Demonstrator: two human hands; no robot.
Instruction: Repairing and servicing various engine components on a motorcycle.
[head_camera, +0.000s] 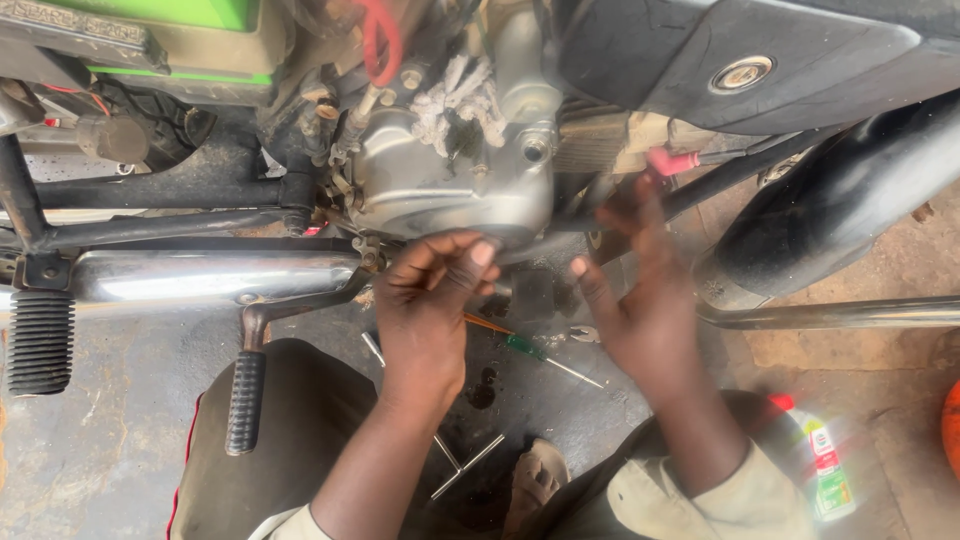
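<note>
A motorcycle's silver engine case (450, 180) fills the top middle of the head view. My left hand (430, 300) is curled just under the case's lower edge, fingers bent and touching the underside; whether it grips anything is hidden. My right hand (640, 290) is raised to the right of it, fingers spread and blurred, near a red-capped fitting (672, 162) and a dark frame tube. A green-handled screwdriver (540, 355) lies on the ground between my hands. A metal T-shaped wrench (465, 465) lies lower down.
A chrome exhaust pipe (200, 275) and a ribbed foot peg (40, 340) sit at the left. A rubber-covered lever (245, 400) hangs over my knee. A black tyre (840, 200) is at the right. A green-and-white bottle (825, 460) lies at the lower right.
</note>
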